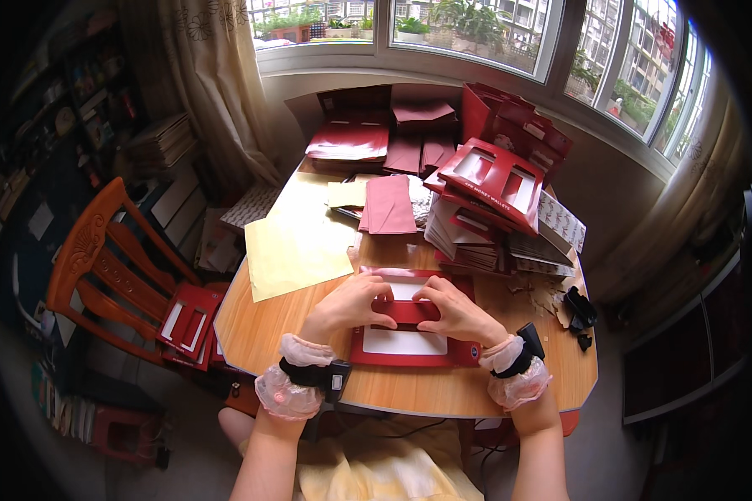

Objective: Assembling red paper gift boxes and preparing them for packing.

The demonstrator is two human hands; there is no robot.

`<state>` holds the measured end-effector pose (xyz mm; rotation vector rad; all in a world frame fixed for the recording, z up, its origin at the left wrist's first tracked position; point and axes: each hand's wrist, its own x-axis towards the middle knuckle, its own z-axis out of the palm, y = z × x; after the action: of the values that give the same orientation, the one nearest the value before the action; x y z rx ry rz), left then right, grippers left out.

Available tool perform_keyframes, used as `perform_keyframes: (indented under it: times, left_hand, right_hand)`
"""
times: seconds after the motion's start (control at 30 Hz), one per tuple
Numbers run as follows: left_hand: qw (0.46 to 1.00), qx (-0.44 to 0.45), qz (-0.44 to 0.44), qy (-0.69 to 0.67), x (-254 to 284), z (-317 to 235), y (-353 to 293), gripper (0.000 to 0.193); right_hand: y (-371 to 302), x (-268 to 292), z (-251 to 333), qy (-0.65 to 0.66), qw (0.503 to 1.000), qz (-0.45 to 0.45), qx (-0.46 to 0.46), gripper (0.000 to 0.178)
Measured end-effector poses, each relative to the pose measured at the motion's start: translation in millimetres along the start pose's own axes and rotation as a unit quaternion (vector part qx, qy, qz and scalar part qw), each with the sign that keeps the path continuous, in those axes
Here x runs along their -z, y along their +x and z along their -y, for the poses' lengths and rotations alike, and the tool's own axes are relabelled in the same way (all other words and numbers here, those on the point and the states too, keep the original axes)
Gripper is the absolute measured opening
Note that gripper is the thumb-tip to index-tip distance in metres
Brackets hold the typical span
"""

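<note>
A red cardboard sleeve (461, 352) with two white rectangular openings lies flat at the table's front. Over its left side, my left hand (351, 307) curves with thumb and forefinger at the red band between the openings. My right hand (459, 312) mirrors it from the right, its thumb and forefinger at the same band. The fingertips of both hands meet the band's edges, while the other fingers are partly hidden. Each wrist wears a pale frilly cuff and a black strap with a small dark device.
Beyond my hands lie dark-red envelopes (388, 204) and a yellow sheet (297, 257). Red windowed sleeves (493, 179) are piled high at right. Black crumpled items (580, 309) sit near the right edge. A wooden chair (113, 267) at left bears more red sleeves (194, 321).
</note>
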<state>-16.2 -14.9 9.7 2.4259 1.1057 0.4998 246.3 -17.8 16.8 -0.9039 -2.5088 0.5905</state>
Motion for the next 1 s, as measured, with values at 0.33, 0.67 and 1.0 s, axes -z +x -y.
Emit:
perform_keyframes:
  times: [0.33, 0.67, 1.0]
  left_hand:
    - [0.999, -0.03, -0.02, -0.02, 2.5, 0.4, -2.2, 0.037]
    - [0.999, -0.032, -0.02, 0.037, 8.8, -18.7, -0.8, 0.041]
    - [0.997, -0.039, -0.001, 0.067, 0.7, -19.9, 0.1, 0.043]
  right_hand:
    - [6.9, 9.4, 18.0, 0.006, 0.999, 0.029, -0.043, 0.042]
    - [3.8, -0.1, 19.8, -0.123, 0.992, 0.012, 0.014, 0.051]
    - [7.2, -6.9, 23.1, -0.189, 0.981, 0.006, 0.05, 0.055]
